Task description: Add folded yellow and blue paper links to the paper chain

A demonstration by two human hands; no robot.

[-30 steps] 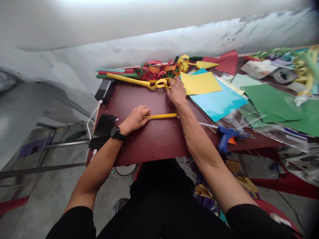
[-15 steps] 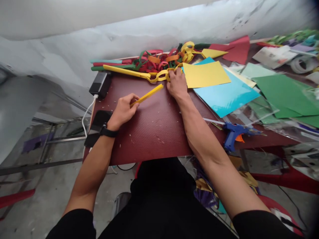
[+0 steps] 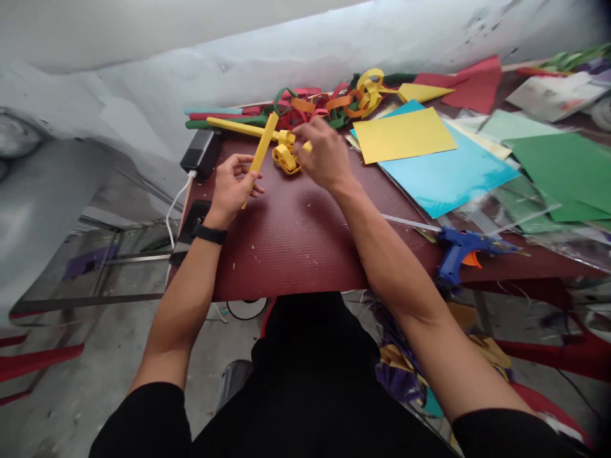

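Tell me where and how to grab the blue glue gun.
Take the blue glue gun by its handle, probably with the right hand, from the table's near edge: the handle points that way, the orange trigger sits beside it, and the narrow nozzle points off to the right.

Even, cool light, moderately bright. I see soft shadows on the table (image 3: 286, 248) beneath both hands, and pale glare on the blue sheet (image 3: 443, 172). Right hand (image 3: 324, 152) smeared by motion; edges stretched, upper right corner dark.
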